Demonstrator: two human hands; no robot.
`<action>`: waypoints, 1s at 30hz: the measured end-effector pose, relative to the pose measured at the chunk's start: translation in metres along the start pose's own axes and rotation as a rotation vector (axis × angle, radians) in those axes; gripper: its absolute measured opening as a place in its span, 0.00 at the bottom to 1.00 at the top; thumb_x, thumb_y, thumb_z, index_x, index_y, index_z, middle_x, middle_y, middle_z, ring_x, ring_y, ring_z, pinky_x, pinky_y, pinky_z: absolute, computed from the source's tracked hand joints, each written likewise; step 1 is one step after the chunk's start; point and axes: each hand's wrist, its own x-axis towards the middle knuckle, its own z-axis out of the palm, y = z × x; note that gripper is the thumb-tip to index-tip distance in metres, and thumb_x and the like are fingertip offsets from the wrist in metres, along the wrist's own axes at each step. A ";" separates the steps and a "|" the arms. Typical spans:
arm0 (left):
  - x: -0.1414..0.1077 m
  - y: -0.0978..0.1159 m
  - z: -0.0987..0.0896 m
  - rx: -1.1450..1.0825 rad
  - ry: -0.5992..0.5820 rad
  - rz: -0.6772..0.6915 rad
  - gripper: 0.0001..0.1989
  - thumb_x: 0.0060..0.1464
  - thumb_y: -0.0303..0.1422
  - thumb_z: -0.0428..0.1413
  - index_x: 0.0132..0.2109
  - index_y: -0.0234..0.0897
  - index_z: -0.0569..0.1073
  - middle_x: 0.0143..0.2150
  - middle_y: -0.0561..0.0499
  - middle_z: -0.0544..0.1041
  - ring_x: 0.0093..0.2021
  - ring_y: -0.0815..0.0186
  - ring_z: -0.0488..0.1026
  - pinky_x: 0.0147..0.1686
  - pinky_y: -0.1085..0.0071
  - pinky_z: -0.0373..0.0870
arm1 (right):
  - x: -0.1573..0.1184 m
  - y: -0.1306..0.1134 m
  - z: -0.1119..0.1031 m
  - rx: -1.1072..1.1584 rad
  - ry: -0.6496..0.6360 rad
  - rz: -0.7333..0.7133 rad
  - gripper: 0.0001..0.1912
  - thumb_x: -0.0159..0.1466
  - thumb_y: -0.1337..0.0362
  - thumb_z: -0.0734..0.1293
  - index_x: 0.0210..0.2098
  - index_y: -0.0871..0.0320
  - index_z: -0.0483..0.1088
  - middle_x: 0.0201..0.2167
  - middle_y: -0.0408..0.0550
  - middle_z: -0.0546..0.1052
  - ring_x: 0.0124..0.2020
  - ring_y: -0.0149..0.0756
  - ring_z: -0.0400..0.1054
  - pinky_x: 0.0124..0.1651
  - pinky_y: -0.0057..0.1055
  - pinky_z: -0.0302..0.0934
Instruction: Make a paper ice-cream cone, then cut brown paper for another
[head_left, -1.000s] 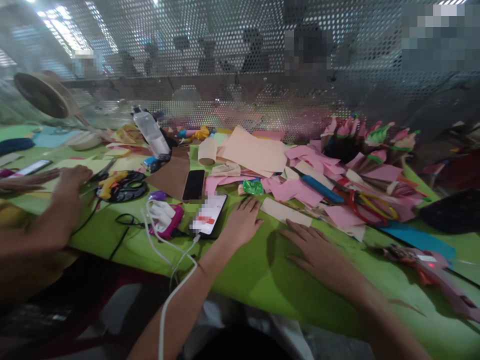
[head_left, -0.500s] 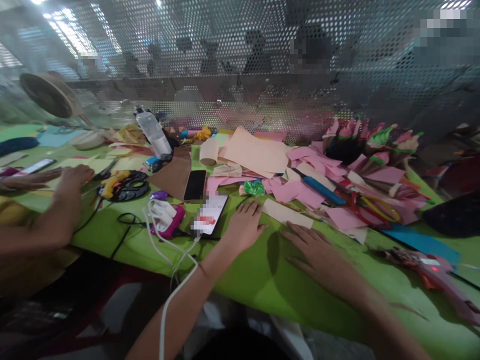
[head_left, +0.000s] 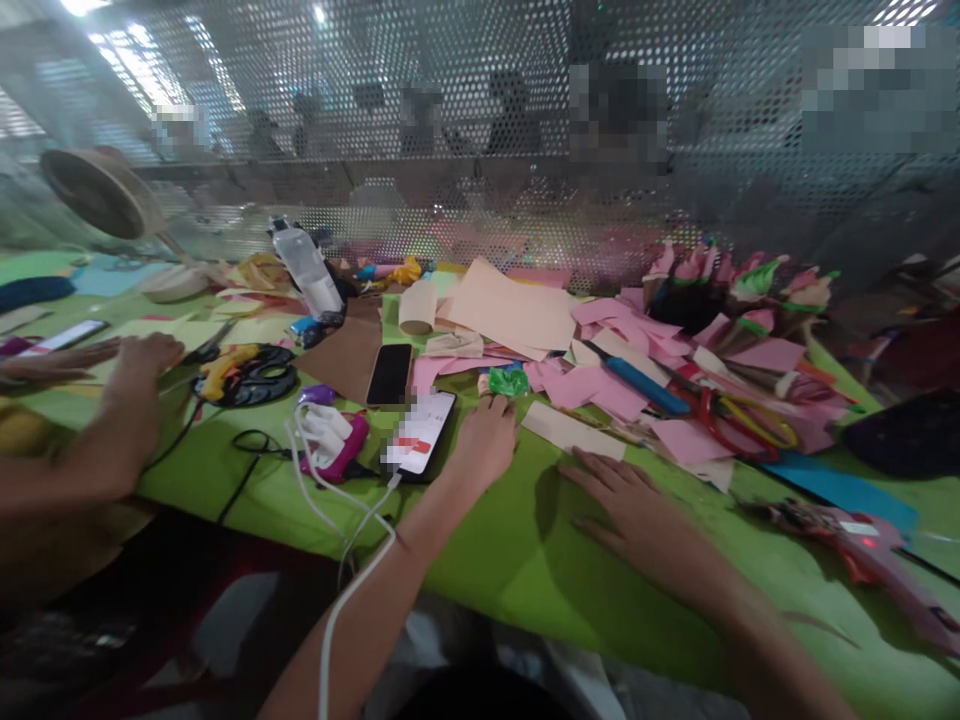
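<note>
My left hand (head_left: 486, 440) lies palm down on the green table, right of a lit phone (head_left: 426, 435) with a white cable. Its fingertips reach the near edge of a crinkled green piece (head_left: 508, 381) with a small cream end; I see no grip around it. Flat and with fingers apart, my right hand (head_left: 626, 505) rests on the table, its fingertips close to the near edge of a cream paper strip (head_left: 574, 430). Nothing is held in the right hand. Behind the lit phone lies a dark phone (head_left: 389, 374).
Pink paper pieces (head_left: 592, 385), scissors (head_left: 739, 420) and a blue-handled tool (head_left: 637, 380) lie ahead to the right. A pink glue gun (head_left: 870, 550) shows a red light at far right. A magenta power socket (head_left: 337, 445) and a co-worker's hands (head_left: 146, 360) are left.
My left hand has moved slightly forward to the crinkled green piece, and its fingers have drawn closer together. My right hand has stayed nearly still.
</note>
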 end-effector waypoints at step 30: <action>-0.027 0.005 0.003 0.003 0.086 -0.049 0.11 0.67 0.33 0.46 0.44 0.38 0.73 0.46 0.43 0.76 0.51 0.55 0.71 0.52 0.58 0.67 | -0.004 0.001 0.004 -0.016 0.057 -0.041 0.27 0.67 0.57 0.62 0.65 0.50 0.63 0.67 0.53 0.65 0.65 0.50 0.61 0.64 0.52 0.58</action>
